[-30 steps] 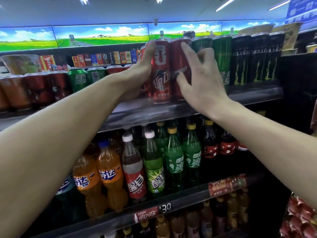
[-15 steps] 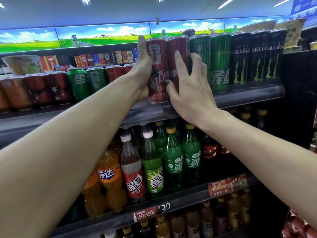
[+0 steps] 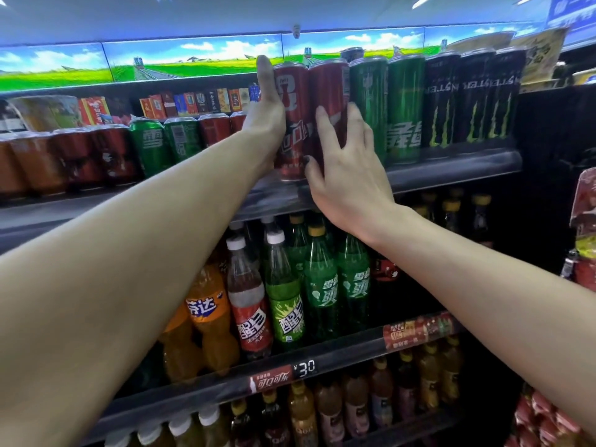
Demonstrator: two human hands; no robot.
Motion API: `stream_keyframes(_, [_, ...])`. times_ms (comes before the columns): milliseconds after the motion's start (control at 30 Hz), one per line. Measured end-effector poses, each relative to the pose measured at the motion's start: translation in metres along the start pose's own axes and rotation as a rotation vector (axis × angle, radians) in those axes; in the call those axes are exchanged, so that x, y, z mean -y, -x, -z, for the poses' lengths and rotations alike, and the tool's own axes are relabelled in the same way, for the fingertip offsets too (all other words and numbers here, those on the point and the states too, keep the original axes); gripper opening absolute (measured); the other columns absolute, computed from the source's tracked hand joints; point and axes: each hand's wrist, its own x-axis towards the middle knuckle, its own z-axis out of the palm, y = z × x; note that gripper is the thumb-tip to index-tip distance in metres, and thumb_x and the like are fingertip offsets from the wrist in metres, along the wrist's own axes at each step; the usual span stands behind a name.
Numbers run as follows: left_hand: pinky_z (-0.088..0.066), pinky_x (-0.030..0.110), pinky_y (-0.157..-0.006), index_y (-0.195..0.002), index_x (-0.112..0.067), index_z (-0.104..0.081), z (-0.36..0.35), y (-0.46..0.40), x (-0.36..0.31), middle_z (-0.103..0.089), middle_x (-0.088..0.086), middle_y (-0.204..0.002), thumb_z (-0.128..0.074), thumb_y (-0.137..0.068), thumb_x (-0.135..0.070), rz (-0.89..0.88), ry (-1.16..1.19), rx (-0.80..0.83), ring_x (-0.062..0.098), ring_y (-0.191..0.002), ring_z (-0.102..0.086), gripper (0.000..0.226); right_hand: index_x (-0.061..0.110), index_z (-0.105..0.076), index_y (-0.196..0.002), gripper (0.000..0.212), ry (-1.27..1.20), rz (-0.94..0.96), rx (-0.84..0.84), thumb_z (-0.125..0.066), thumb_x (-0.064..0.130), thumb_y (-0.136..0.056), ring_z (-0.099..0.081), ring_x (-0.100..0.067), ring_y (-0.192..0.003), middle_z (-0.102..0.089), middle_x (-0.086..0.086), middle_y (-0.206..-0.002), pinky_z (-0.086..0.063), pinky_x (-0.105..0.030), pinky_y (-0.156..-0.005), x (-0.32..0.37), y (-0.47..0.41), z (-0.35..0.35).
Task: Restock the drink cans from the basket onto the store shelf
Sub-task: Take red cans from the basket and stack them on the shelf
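- Both of my hands are up at the top grey metal shelf [image 3: 451, 169].
- Left hand [image 3: 265, 114] lies flat, fingers straight, against the left side of a tall red aluminium cola can [image 3: 293, 124].
- Right hand [image 3: 348, 169] is spread open, its fingertips [image 3: 322, 116] pressing the front of a second tall red can [image 3: 329, 91] just beside the first.
- Both cans stand upright on the shelf, left of two tall green cans [image 3: 387, 104] and three black energy-drink cans [image 3: 471, 98].
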Motion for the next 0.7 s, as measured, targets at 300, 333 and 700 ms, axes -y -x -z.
stream_keyframes(300, [-0.037,0.007,-0.072,-0.137,-0.014,-0.045,0.045,0.083,0.016,-0.053,-0.005,-0.109,-0.032,-0.11,-0.054,-0.442,-0.424,-0.213,-0.002,-0.085,-0.048,0.051,0.001,-0.055,-0.135,0.045,-0.219,0.206,-0.267,-0.057,0.018,-0.093,-0.055,-0.032,-0.113,-0.055,-0.018,-0.128,-0.049,-0.04,-0.096,0.009,0.056,-0.003])
stream_keyframes(333, [-0.036,0.006,-0.069,-0.125,-0.017,-0.048,0.055,0.097,0.03,-0.051,-0.007,-0.102,-0.037,-0.111,-0.046,-0.554,-0.447,-0.243,-0.003,-0.082,-0.046,0.034,0.0,-0.057,-0.132,0.043,-0.262,0.219,-0.258,-0.057,0.017,-0.092,-0.056,-0.031,-0.111,-0.056,-0.017,-0.125,-0.05,-0.04,-0.094,0.013,0.067,-0.009])
stream_keyframes(700, [-0.044,0.027,-0.071,-0.1,-0.024,-0.058,0.13,0.233,0.293,-0.063,-0.01,-0.089,-0.045,-0.11,-0.031,0.067,-0.656,-0.08,0.002,-0.081,-0.059,0.017,0.011,-0.053,-0.135,0.039,-0.615,-0.042,0.416,-0.06,0.015,-0.097,-0.053,-0.023,-0.121,-0.055,-0.006,-0.129,-0.047,-0.037,-0.1,0.059,0.256,-0.134])
